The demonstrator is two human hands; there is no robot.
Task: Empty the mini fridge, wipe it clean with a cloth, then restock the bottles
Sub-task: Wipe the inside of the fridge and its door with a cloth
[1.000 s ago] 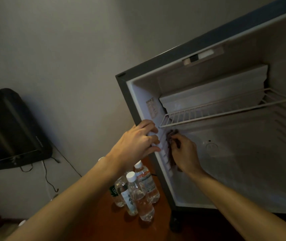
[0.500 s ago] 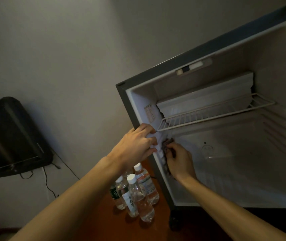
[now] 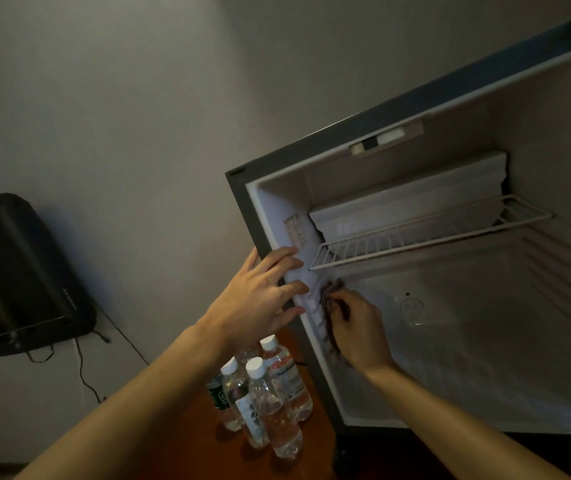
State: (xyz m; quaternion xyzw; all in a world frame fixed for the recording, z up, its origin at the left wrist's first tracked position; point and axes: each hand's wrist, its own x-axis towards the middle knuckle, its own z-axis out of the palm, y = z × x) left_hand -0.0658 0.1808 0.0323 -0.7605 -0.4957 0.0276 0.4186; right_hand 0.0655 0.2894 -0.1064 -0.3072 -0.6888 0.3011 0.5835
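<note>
Wiping the mini fridge (image 3: 485, 341) inner side wall, the right hand (image 3: 357, 334) pinches a dark cloth (image 3: 329, 306) while the spread left hand (image 3: 263, 292) braces its front edge; bottles (image 3: 266, 393) wait outside on the bench (image 3: 180, 445).

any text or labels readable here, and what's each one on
Nothing can be read for certain.
Sticker on the fridge's inner left wall: printed rows, too small and blurred.
Bottle labels beside the fridge: red and dark print, blurred.
Green label on the rear bottle: unreadable.
Black appliance on the wall: a faint line of lettering, illegible.
</note>
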